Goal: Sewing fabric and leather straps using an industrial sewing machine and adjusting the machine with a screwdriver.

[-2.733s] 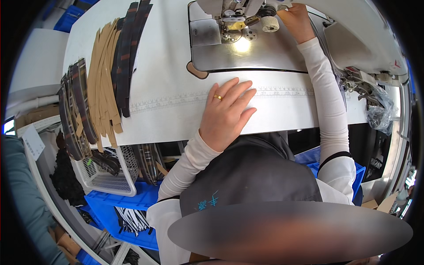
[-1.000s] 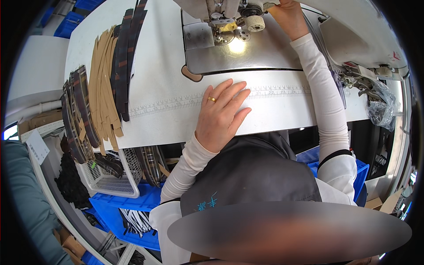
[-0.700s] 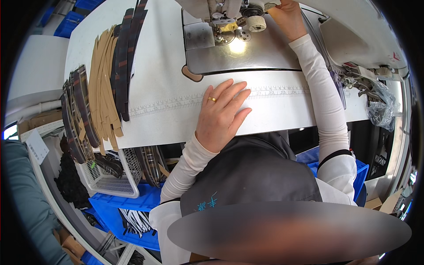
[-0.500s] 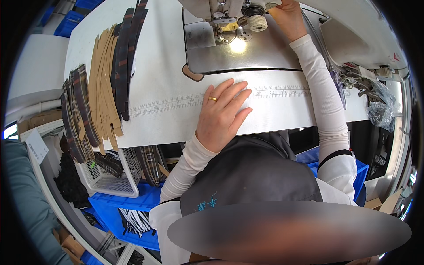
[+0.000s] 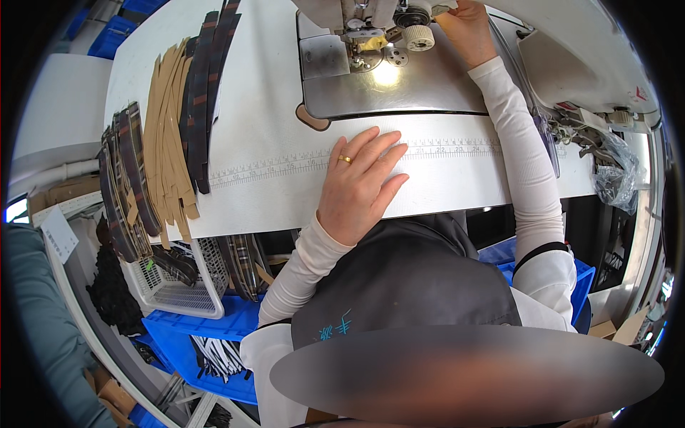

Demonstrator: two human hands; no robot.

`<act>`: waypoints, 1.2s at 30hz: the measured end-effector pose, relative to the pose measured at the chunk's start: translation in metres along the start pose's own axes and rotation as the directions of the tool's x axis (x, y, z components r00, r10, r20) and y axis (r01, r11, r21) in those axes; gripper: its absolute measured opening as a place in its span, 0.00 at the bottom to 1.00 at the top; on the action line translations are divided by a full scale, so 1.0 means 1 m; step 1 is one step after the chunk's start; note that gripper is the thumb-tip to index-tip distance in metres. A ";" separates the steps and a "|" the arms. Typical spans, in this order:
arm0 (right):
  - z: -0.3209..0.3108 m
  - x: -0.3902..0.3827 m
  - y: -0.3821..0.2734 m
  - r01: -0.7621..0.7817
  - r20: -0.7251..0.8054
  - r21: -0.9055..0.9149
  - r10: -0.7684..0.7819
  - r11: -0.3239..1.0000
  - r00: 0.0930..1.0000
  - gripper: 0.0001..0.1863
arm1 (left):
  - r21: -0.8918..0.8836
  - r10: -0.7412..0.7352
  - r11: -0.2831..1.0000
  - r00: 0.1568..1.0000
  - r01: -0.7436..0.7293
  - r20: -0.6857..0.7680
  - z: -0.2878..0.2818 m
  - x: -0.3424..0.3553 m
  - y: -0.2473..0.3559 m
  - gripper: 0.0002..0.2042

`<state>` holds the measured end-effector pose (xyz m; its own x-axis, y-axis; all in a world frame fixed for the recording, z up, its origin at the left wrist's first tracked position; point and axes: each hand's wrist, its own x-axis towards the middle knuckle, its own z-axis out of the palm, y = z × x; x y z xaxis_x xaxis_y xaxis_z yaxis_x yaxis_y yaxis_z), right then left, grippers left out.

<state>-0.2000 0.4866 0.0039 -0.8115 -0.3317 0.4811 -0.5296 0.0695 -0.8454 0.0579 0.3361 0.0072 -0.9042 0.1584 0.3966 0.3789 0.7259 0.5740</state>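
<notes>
Your left hand (image 5: 360,187) lies flat and empty on the bench (image 5: 271,153) before the sewing machine (image 5: 371,50), steadying you; your right hand (image 5: 465,28) reaches its cream knob (image 5: 419,38), grip unclear.

Both arms wear long, close-fitting cream ribbed sleeves running to the wrists, cuffs snug, fabric finely ribbed along the length. Left hand (image 5: 357,189) bare, with a gold ring showing a small dark detail on one finger. Right hand (image 5: 467,28) bare, no ring visible. Upper arms: looser white sleeves over the cream ones, each ending in a dark trim band above the elbow. Torso covered by a dark grey apron or vest, smooth fabric, with small light blue embroidered marking near the left chest. White garment shows at both shoulders beneath it.
</notes>
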 end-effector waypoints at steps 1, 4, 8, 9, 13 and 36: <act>0.000 0.000 0.000 -0.005 0.005 0.006 0.005 1.000 1.000 0.16 | -0.015 0.009 1.000 1.000 -0.010 -0.020 0.000 0.000 0.000 0.17; -0.001 0.000 0.001 -0.019 0.009 0.028 0.019 0.999 1.000 0.16 | -0.021 0.011 1.000 1.000 -0.012 -0.022 0.000 0.000 -0.001 0.17; -0.001 0.001 0.005 0.055 -0.002 -0.055 -0.055 0.997 0.998 0.17 | -0.003 -0.002 1.000 1.000 0.002 0.001 0.000 0.000 0.000 0.17; -0.001 0.001 0.006 0.074 -0.011 -0.057 -0.075 0.996 0.997 0.16 | -0.001 0.001 1.000 1.000 -0.001 0.000 0.000 0.000 -0.001 0.17; -0.004 0.001 0.008 0.090 0.014 -0.110 -0.089 0.990 0.996 0.17 | -0.012 0.011 1.000 1.000 -0.011 -0.018 0.000 0.000 0.000 0.17; -0.003 -0.004 0.013 0.024 0.020 -0.005 -0.023 1.000 1.000 0.15 | -0.005 -0.005 1.000 1.000 0.005 0.012 0.000 0.000 0.000 0.17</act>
<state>-0.2044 0.4914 -0.0079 -0.7938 -0.3518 0.4961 -0.5499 0.0666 -0.8326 0.0581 0.3359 0.0074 -0.9084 0.1623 0.3853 0.3750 0.7237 0.5793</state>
